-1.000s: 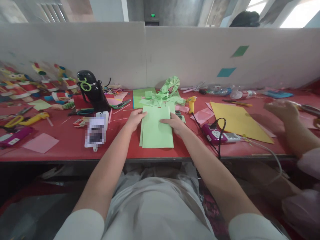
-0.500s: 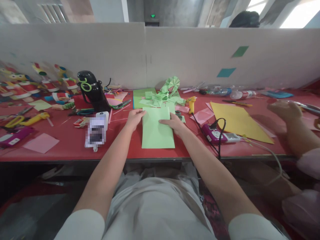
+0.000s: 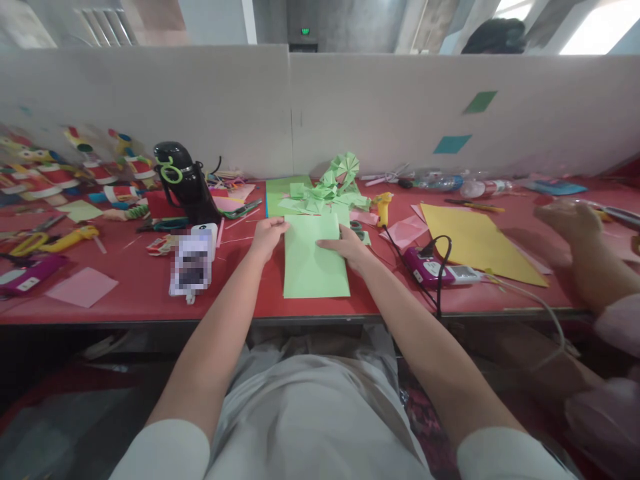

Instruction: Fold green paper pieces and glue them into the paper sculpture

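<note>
A folded light green paper sheet [image 3: 314, 267] lies on the red table [image 3: 140, 287] in front of me. My left hand [image 3: 267, 237] pinches the sheet's far left corner, fingers curled. My right hand [image 3: 345, 245] rests flat on the sheet's right edge with fingers stretched out, pressing it down. Just beyond the sheet is a pile of folded green paper shapes [image 3: 333, 187].
A black bottle [image 3: 184, 180] and a white box [image 3: 193, 263] stand to the left. A purple glue gun [image 3: 433, 267] with a black cable and a yellow sheet [image 3: 475, 243] lie to the right. Another person's hand [image 3: 567, 220] works at far right. Paper figures [image 3: 60, 177] line the far left.
The green sheet's layers, offset at the left a second ago, now lie squared into one neat rectangle. Both hands stayed at its far corners.
</note>
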Motion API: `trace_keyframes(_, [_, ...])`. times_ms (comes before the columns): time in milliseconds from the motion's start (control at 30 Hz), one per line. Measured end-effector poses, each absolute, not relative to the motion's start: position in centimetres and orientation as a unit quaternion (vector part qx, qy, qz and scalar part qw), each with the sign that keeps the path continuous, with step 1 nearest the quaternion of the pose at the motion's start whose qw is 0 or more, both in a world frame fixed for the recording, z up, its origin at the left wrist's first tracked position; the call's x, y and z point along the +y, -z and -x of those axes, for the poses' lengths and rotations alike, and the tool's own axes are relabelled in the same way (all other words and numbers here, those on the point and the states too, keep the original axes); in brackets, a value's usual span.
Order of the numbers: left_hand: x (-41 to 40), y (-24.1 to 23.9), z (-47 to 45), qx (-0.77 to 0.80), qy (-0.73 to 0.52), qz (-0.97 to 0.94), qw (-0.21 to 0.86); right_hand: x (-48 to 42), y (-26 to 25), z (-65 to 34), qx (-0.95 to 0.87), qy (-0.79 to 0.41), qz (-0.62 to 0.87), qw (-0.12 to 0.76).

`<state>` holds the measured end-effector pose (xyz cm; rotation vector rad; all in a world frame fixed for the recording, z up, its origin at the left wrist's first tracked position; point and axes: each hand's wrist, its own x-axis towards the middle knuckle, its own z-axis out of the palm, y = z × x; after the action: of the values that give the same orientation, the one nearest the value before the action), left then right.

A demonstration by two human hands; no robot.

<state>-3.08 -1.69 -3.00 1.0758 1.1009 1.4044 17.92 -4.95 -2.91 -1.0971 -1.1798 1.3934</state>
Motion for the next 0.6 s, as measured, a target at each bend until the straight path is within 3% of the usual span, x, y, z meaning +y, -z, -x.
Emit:
trace_keyframes(433, [-1.4, 3.36, 3.08, 0.466, -0.577, -0.451, 0.497, -4.97, 2.84, -17.86, -0.489, -0.561, 0.458, 0.486])
trace_keyframes(600, [-0.99, 3.71, 3.39, 0.513, -0.576, -0.459, 0.442, -4.99, 2.89, -17.6, -0.482, -0.578, 0.447, 0.483])
